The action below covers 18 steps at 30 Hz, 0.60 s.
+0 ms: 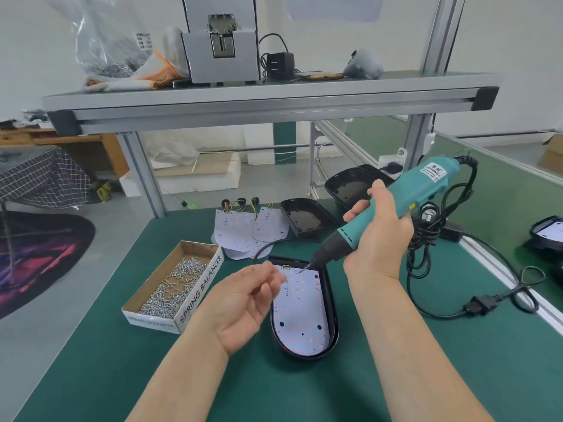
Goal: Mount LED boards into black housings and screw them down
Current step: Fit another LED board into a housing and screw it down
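Board [300,318] dotted with coloured LEDs lay inside the black housing [332,303] on the green mat [396,376]. The right hand [377,236] wrapped firmly round the teal screwdriver [405,199], which slanted with its bit tip at the board's twelve o'clock end. The left hand [246,303] hovered at the housing's nine o'clock edge, fingertips drawn together; whether they pinched a screw could not be told. A box of screws [173,284] stood further out at nine o'clock, spare boards [243,233] at eleven, empty housings [304,217] at twelve.
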Motion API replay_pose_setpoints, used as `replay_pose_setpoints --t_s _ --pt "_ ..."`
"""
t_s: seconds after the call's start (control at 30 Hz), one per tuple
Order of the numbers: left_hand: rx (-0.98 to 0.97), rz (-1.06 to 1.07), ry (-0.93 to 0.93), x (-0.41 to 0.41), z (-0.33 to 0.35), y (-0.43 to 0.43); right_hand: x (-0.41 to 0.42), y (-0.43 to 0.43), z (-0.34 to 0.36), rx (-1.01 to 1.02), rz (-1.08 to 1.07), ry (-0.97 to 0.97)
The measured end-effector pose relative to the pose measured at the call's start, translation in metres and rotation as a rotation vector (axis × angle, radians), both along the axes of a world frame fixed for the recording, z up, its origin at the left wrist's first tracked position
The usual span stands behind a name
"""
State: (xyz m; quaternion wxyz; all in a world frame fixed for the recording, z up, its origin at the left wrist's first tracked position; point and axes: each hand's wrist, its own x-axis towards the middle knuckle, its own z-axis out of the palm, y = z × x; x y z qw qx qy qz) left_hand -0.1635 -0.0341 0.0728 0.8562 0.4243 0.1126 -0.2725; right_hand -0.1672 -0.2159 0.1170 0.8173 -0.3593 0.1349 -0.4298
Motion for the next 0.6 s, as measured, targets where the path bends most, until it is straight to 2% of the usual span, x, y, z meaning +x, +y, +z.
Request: replay_pose_setpoints --t_s 0.37,0.6 --pt "-0.122 -0.12 0.106 -0.016 -0.002 -0.01 -0.011 0.016 0.016 -0.028 0.017 -0.055" --pt "-0.245 -0.029 0.247 -0.024 -0.002 -0.015 -0.013 0.019 0.014 -0.015 0.009 -0.055"
